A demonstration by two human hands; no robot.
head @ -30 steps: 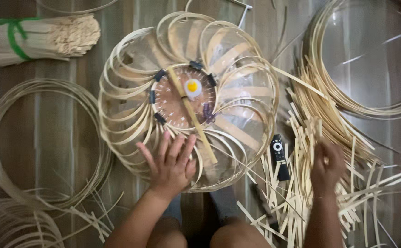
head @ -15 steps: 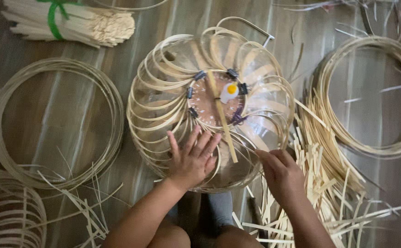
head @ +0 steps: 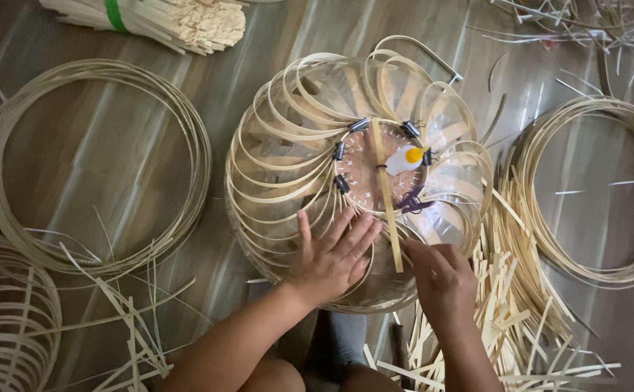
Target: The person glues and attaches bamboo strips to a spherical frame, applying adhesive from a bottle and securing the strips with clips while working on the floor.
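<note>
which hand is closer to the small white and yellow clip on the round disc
Right. The right hand lies just below the white and yellow clip, fingertips at the flat strip's lower end. The left hand rests flat on the bamboo loops, farther down-left.

The woven frame (head: 310,167) is pale straw-yellow, its looped strips fanning in a radial pattern around a reddish-brown centre disc (head: 379,167). Black clips (head: 340,151) edge that disc, which carries a white and yellow piece (head: 407,157). A green band (head: 114,14) wraps the far-left cream stick bundle (head: 179,22). The floor (head: 106,145) is dark brown, wood-grained.
</note>
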